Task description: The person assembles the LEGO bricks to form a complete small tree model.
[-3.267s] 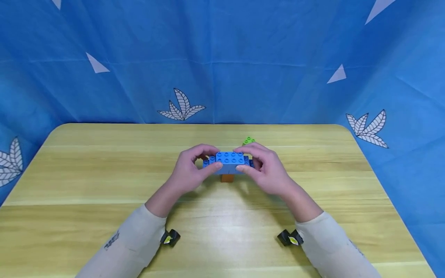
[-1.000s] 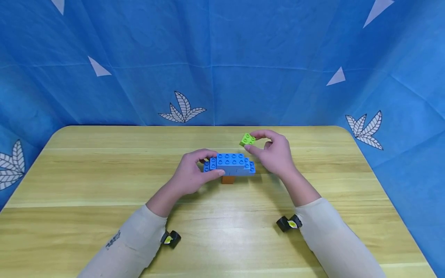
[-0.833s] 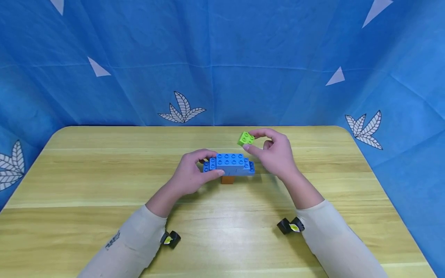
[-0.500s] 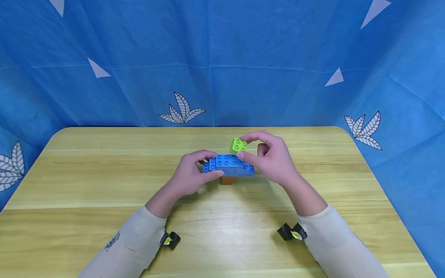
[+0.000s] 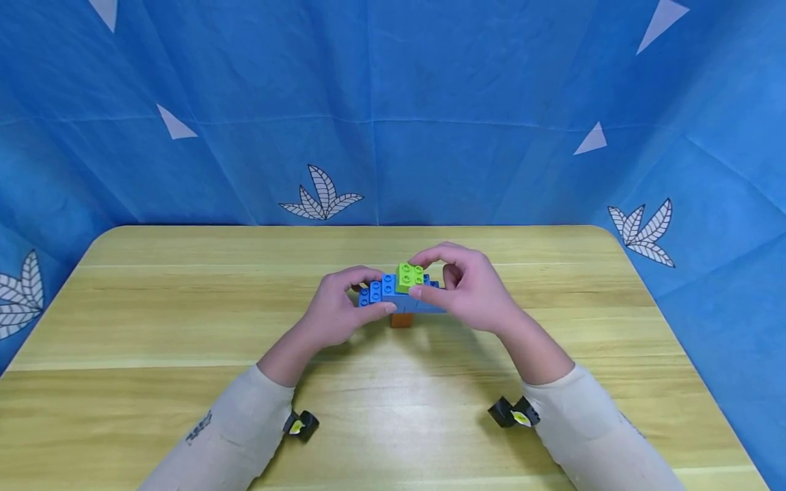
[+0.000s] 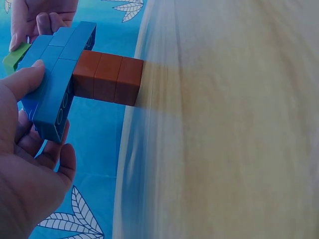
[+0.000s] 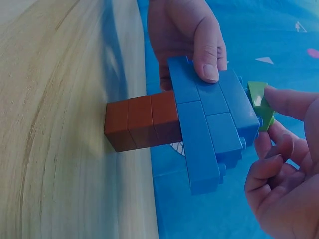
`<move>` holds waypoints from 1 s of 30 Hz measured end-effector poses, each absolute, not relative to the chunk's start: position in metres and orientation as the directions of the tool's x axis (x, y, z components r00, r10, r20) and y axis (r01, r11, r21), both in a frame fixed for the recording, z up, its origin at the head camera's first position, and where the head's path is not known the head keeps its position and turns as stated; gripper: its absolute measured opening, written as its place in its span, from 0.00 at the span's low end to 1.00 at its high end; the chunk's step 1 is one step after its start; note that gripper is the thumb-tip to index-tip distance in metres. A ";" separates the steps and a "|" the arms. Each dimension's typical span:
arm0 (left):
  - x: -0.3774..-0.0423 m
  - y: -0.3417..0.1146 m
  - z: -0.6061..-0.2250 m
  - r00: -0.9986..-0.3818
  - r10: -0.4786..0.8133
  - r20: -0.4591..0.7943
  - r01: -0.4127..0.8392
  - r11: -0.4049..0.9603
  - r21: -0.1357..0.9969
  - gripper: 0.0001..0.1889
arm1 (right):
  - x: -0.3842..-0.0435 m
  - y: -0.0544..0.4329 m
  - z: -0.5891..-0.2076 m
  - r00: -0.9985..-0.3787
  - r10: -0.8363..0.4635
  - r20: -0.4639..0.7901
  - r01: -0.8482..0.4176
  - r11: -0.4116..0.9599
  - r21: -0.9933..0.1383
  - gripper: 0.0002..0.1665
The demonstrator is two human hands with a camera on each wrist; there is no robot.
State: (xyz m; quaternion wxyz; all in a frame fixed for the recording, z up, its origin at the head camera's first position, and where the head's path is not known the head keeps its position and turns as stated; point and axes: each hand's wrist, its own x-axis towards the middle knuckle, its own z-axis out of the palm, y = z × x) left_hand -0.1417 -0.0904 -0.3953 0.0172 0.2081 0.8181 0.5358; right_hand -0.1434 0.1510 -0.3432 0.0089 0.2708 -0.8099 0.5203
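Note:
Stepped layers of blue toy bricks (image 5: 389, 284) form a block that widens downward. Beneath it, a column of stacked brown bricks (image 7: 142, 122) reaches down to the tabletop. My left hand (image 5: 334, 308) grips the left part of the blue block, thumb on the near face and fingers behind. Thumb and index finger of my right hand (image 5: 477, 290) pinch a small light green four-stud brick (image 5: 405, 277). In the right wrist view the green brick sits a little tilted right at the studs of the top blue layer. My right hand hides part of the block's right end.
The wooden table (image 5: 184, 300) spreads out on both sides of the stack. Behind it hangs a blue cloth (image 5: 467, 123) with white leaf prints. A black wrist camera (image 5: 302, 425) is worn at the left sleeve and another wrist camera (image 5: 514, 412) at the right.
My right hand left the blue block, took the green brick from behind it, and carried it left and toward me onto the block's top. My left hand stayed on the block.

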 end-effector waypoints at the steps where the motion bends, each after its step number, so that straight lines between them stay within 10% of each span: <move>1: -0.142 -0.090 -0.396 -0.912 0.360 0.198 0.324 0.332 0.886 0.21 | -0.143 0.151 -0.343 -0.850 -0.433 0.298 -0.453 0.314 -0.834 0.18; 30: -0.141 -0.090 -0.395 -0.916 0.346 0.202 0.318 0.321 0.892 0.22 | -0.139 0.142 -0.348 -0.825 -0.455 0.335 -0.540 0.458 -0.706 0.20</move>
